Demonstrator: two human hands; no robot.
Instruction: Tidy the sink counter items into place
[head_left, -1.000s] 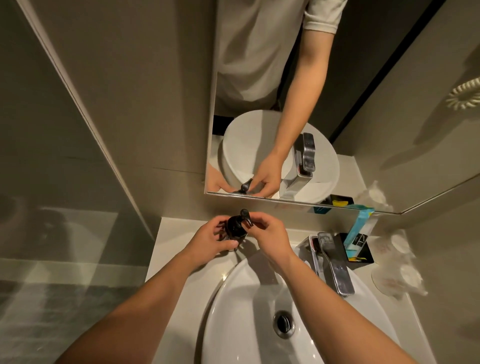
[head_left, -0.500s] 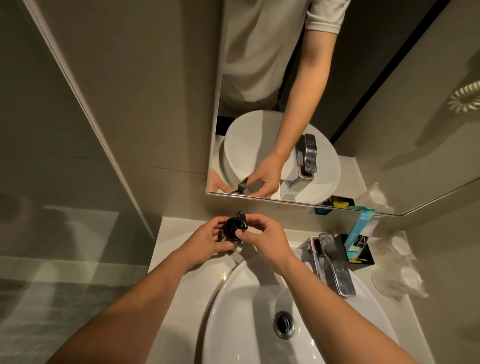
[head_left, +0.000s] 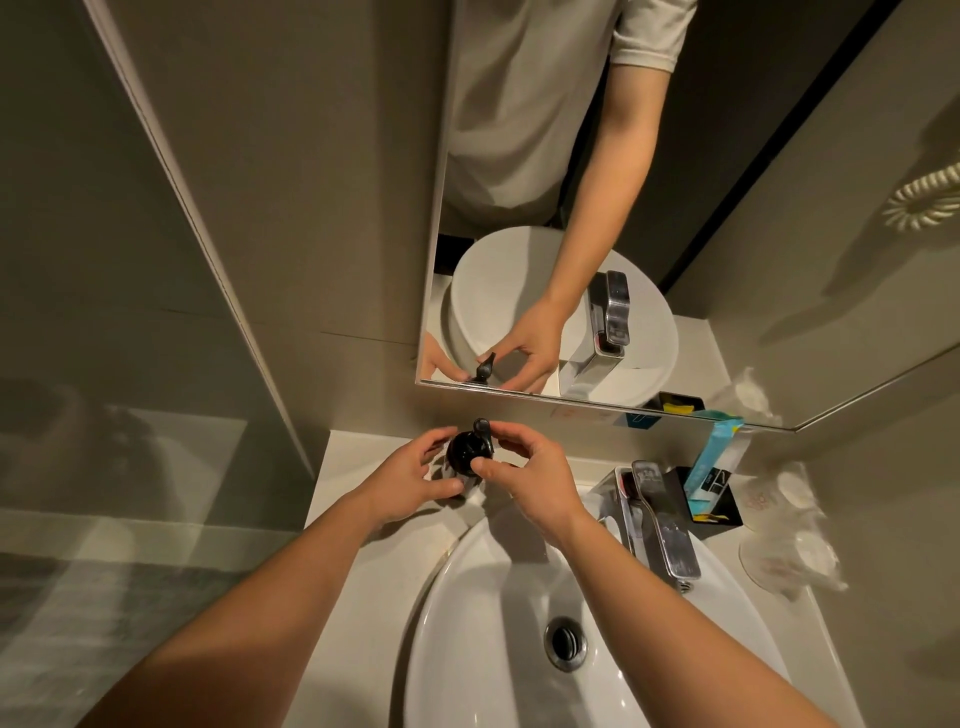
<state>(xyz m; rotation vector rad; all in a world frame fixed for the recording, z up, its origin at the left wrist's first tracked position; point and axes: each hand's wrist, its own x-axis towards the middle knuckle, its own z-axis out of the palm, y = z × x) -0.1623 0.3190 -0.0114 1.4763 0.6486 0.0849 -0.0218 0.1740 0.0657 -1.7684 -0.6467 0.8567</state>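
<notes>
A black pump bottle (head_left: 467, 451) stands at the back of the pale counter (head_left: 343, 499), just under the mirror. My left hand (head_left: 410, 480) wraps its body from the left. My right hand (head_left: 530, 480) pinches the pump head from the right, thumb and fingers around the nozzle. Most of the bottle's body is hidden by my fingers.
A white basin (head_left: 467, 649) with a drain fills the near middle. A chrome tap (head_left: 660, 519) stands to its right. Behind the tap is a black tray (head_left: 722, 506) with a blue-white packet (head_left: 714, 460). Wrapped cups (head_left: 789, 540) sit at the far right. The mirror (head_left: 571, 208) rises behind.
The pump nozzle has turned from pointing right toward pointing up at the mirror. Both hands stay on the bottle at the same spot.
</notes>
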